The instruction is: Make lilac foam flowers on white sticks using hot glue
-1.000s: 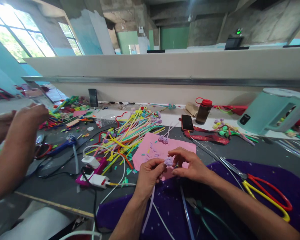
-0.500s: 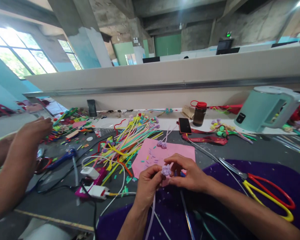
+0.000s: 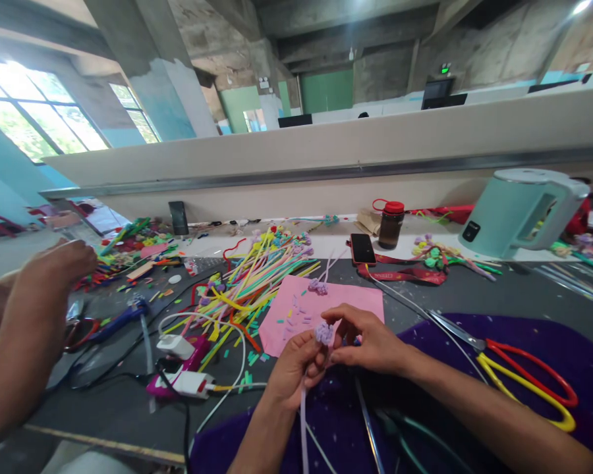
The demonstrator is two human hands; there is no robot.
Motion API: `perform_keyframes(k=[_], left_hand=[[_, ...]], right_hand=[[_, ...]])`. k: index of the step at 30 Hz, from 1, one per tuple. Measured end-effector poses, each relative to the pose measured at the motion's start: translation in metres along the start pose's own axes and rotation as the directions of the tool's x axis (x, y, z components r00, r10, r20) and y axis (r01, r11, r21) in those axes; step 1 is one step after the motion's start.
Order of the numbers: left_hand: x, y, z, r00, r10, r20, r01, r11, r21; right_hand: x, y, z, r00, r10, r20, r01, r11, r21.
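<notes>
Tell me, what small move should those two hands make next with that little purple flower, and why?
Probably a small pinch and turn of the purple flower by the right hand, while the left hand steadies the pale stem. Both hands' fingertips already meet at the flower head, held above the pink sheet, so the shaping looks unfinished.

The lilac stem (image 3: 304, 421) runs off the frame at 6 o'clock, and a co-worker's arm (image 3: 14, 342) gets cropped at 9.
</notes>
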State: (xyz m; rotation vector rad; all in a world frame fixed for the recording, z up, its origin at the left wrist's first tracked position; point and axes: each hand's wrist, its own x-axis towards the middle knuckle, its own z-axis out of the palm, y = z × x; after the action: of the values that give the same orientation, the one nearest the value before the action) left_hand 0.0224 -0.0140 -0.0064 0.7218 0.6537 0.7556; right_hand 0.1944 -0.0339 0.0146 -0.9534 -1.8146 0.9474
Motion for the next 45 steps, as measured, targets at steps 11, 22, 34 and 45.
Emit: perform_keyframes(k=[11,22,34,45], left_hand=[[-0.001,-0.004,-0.004,0.978,-0.041,0.206,0.071,0.988,-0.139],[-0.001,-0.006,-0.003,0.980,-0.068,0.185,0.090,0.989,-0.114],[-0.001,-0.003,0.000,0.972,-0.085,0.221,0.114,0.986,-0.119],[0.005,-0.011,0.000,0.991,-0.122,0.046,0.122,0.993,0.006]], right_hand=[[0.003,0.000,-0.003,0.988,0.143,0.057,-0.152,0.846,0.510],[0.002,0.008,0.002,0.982,0.166,0.092,-0.190,0.841,0.506],[0.003,0.007,-0.005,0.986,0.153,0.072,-0.168,0.844,0.510],[0.004,0.016,-0.003,0.975,0.208,0.082,-0.223,0.907,0.357]])
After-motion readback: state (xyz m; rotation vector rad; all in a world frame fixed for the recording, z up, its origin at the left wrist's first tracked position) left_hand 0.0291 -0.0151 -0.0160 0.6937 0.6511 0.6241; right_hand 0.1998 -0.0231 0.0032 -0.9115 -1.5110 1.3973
